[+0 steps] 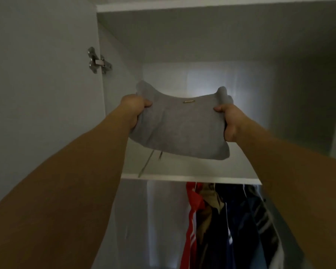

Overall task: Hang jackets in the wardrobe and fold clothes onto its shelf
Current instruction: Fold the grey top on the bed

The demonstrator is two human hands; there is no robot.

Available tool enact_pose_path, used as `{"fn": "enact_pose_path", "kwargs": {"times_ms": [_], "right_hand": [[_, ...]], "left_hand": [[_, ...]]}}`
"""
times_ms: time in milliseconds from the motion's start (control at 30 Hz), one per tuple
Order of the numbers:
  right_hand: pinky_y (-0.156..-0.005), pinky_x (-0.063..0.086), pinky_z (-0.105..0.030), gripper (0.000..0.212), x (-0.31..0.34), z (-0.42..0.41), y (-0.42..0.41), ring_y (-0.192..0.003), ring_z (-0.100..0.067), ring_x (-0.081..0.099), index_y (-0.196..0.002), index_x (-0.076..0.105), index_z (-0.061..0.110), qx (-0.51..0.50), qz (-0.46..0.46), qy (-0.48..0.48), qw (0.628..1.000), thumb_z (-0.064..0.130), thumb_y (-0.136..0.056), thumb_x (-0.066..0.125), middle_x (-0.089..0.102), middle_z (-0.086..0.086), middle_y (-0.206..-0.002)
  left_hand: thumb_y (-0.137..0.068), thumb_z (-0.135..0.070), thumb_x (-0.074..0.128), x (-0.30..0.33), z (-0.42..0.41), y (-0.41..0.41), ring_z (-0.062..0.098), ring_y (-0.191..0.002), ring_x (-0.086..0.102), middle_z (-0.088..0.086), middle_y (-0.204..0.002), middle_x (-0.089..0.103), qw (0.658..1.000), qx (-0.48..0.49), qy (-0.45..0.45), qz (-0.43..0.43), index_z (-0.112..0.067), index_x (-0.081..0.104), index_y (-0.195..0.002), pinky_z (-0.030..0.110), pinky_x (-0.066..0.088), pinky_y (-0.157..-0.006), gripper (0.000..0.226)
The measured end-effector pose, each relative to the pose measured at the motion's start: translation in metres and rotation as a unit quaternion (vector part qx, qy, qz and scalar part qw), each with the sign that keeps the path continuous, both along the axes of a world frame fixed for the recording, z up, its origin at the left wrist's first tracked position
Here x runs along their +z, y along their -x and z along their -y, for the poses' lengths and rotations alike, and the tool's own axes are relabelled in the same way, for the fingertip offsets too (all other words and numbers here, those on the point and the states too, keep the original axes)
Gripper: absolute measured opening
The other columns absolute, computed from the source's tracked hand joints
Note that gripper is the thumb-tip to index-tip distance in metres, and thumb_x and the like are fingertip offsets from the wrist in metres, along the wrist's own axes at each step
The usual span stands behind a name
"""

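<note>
Both arms reach up toward the white shelf of the wardrobe. The left hand grips one end of a folded grey garment, thumb on top and fingers curled beneath; the right hand grips the other end the same way. The garment hangs just above the shelf board, sagging in the middle — a drawstring dangles from it toward the shelf's front edge. Below the shelf hang a red jacket and dark jackets. Left of the shelf, a metal hinge sits on the open door.

Bare shelf offers room; jackets crowd the space below.
</note>
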State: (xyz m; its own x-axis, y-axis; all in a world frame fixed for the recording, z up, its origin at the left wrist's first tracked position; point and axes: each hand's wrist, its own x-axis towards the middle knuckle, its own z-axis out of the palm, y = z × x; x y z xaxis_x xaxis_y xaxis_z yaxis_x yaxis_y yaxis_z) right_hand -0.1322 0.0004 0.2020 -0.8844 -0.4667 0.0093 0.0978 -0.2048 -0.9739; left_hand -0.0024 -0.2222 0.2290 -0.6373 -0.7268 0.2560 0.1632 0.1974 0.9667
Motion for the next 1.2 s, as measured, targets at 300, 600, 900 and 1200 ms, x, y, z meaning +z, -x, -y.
{"fn": "enact_pose_path", "kwargs": {"times_ms": [300, 600, 900, 1200], "right_hand": [[-0.085, 0.047, -0.047, 0.014, 0.012, 0.132, 0.166, -0.1, -0.031, 0.061, -0.102, 0.058, 0.013, 0.016, -0.015, 0.009, 1.0, 0.023, -0.092, 0.056, 0.065, -0.012, -0.107], [-0.06, 0.049, -0.042, 0.037, -0.035, 0.251, 0.301, -0.087, -0.033, 0.062, -0.124, 0.053, 0.007, 0.06, 0.016, -0.092, 0.994, 0.028, -0.094, 0.056, 0.064, -0.018, -0.097], [-0.104, 0.031, -0.046, 0.056, -0.152, 0.31, 0.343, -0.129, -0.037, 0.034, -0.147, 0.028, 0.019, -0.177, -0.469, -0.454, 0.737, 0.021, -0.093, 0.043, 0.026, -0.014, -0.15], [-0.116, 0.025, -0.045, 0.065, -0.159, 0.318, 0.377, -0.139, -0.035, 0.033, -0.151, 0.017, 0.003, 0.019, -0.322, -0.497, 0.805, 0.041, -0.099, 0.026, 0.027, -0.019, -0.155]], "left_hand": [[-0.086, -0.005, 0.069, 0.016, 0.131, 0.174, 0.01, -0.063, 0.053, 0.008, -0.1, 0.066, 0.997, 0.049, 0.047, -0.022, 0.0, 0.056, -0.129, 0.019, 0.047, -0.058, 0.045], [-0.098, -0.032, 0.052, -0.036, 0.237, 0.288, 0.04, -0.114, 0.058, 0.025, -0.125, 0.059, 0.96, 0.16, 0.175, 0.149, 0.004, 0.058, -0.123, 0.046, 0.048, -0.1, 0.045], [-0.102, -0.048, 0.026, -0.164, 0.26, 0.363, 0.033, -0.142, 0.027, 0.012, -0.157, 0.027, 0.765, 0.028, 0.478, 0.431, -0.019, 0.032, -0.15, 0.047, 0.02, -0.117, 0.057], [-0.084, -0.082, 0.013, -0.18, 0.306, 0.389, 0.019, -0.15, 0.011, -0.003, -0.163, 0.012, 0.8, -0.044, 0.418, 0.427, -0.044, 0.013, -0.152, 0.051, 0.009, -0.12, 0.078]]}}
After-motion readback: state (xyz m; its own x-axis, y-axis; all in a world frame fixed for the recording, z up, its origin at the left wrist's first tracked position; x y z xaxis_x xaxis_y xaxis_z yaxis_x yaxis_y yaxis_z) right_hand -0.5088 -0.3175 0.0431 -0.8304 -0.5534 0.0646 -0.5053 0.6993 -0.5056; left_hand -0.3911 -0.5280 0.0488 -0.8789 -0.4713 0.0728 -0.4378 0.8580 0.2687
